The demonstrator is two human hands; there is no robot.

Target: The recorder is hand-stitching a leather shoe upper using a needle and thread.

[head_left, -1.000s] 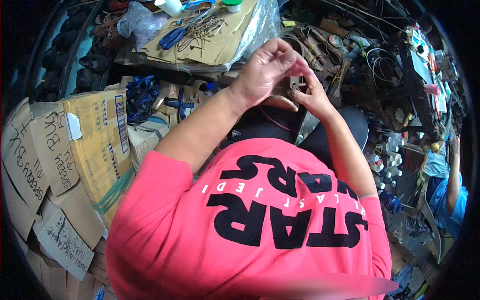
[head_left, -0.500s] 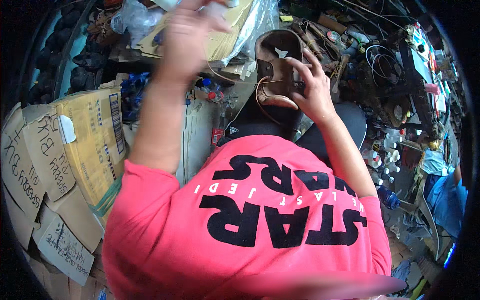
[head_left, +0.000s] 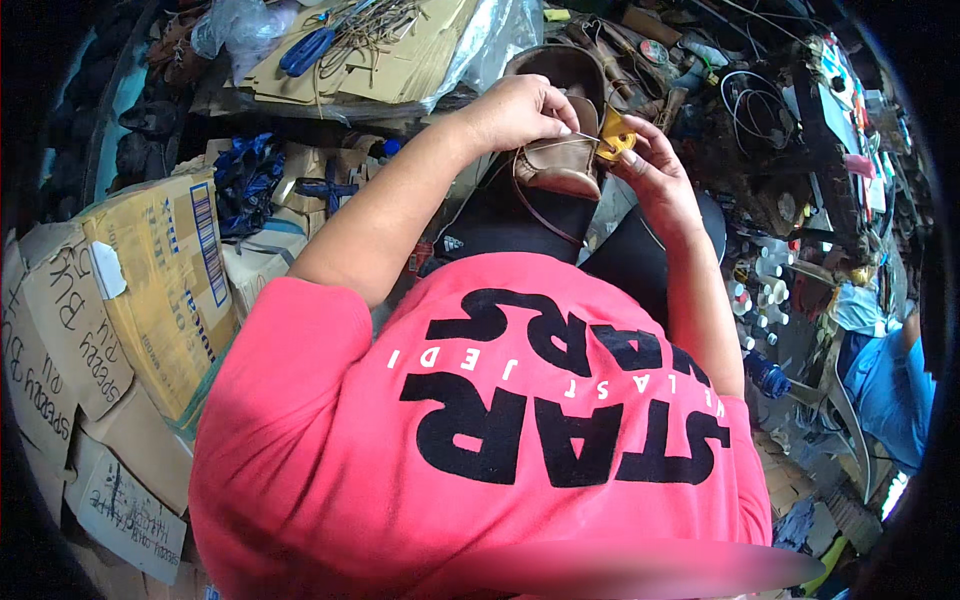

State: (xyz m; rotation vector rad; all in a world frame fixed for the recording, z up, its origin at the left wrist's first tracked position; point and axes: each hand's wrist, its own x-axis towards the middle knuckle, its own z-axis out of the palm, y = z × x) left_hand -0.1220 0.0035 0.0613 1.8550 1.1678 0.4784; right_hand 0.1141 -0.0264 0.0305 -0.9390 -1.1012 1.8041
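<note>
A brown leather shoe (head_left: pixel 560 165) rests over my dark-clad lap, its opening toward the far side. My left hand (head_left: pixel 525 115) is above its left side, thumb and forefinger pinched on a thin tan cord (head_left: pixel 572 142) drawn across the shoe toward the right. At the shoe's right edge, my right hand (head_left: pixel 660 175) grips a small rounded yellow piece (head_left: pixel 616 138) between thumb and fingers; its kind is unclear. The cord reaches this piece. A darker strand of lace (head_left: pixel 535 215) loops down from the shoe's left side.
Flat cardboard sheets (head_left: pixel 400 75) at the far left carry a blue-handled tool (head_left: pixel 308 52) and a bundle of tan cords (head_left: pixel 372 35). A yellow-taped carton (head_left: pixel 155 290) stands at left. Small white-capped bottles (head_left: pixel 765 285) and a cluttered bench (head_left: pixel 835 150) lie to the right.
My left hand has come down from the upper left to the shoe, now pinching the cord. My right hand, earlier spread on the shoe, now grips the yellow piece.
</note>
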